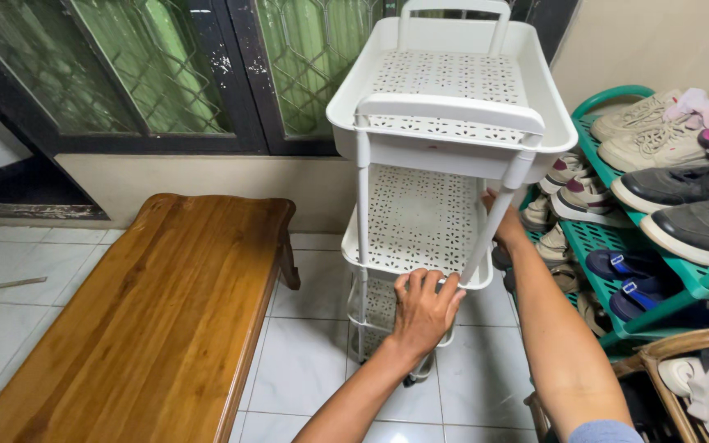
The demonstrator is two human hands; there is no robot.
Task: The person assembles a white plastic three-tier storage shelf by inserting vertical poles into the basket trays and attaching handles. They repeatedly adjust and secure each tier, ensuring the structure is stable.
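Note:
A white plastic trolley (453, 123) with three perforated tiers and a handle at each end stands on the tiled floor in front of a window. My left hand (424, 308) grips the front rim of its middle tier (371, 262). My right hand (502, 221) reaches behind the right front post (490, 226) and holds it just below the top tray; most of its fingers are hidden by the post. The bottom tier (371, 316) shows only partly behind my left hand.
A long brown wooden bench (149, 328) lies to the left. A green shoe rack (674, 271) full of shoes and sandals stands close on the right, with a rattan basket (683, 369) in front of it. White floor tiles (305, 361) run between bench and trolley.

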